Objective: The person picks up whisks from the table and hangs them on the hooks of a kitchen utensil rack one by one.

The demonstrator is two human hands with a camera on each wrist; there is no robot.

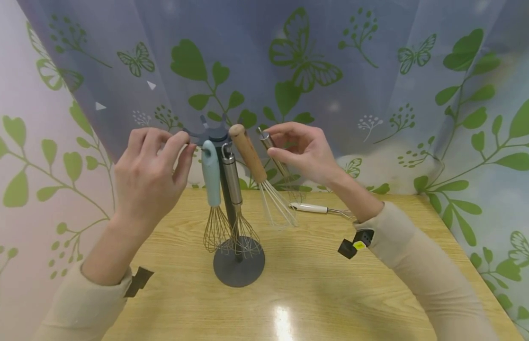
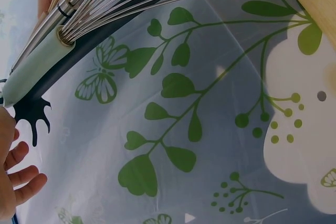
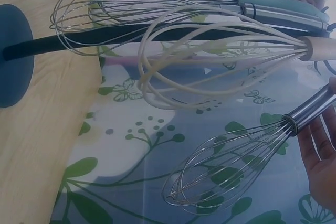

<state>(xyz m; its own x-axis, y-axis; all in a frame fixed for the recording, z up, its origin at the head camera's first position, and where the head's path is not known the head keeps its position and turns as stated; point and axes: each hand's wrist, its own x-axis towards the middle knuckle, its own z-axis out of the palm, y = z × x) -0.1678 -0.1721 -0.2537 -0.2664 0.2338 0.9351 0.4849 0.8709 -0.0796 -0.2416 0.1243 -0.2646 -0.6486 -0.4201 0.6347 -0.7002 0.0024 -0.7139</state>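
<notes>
My left hand (image 1: 151, 166) is at the left of a dark whisk stand (image 1: 239, 270), thumb and forefinger pinching the end of one of its hooks. Right beside those fingertips hangs a whisk with a light blue handle (image 1: 211, 175). A steel-handled whisk (image 1: 232, 182) and a wooden-handled whisk (image 1: 249, 154) hang from the stand too. My right hand (image 1: 304, 151) grips another steel-handled whisk (image 3: 312, 109) near the top of its handle. That whisk hangs wires-down, right of the wooden one and apart from it in the right wrist view.
Behind the stand, a white-handled whisk (image 1: 311, 208) lies on the wooden table (image 1: 319, 298). A patterned curtain (image 1: 255, 57) with green leaves and butterflies rises behind the table's back edge.
</notes>
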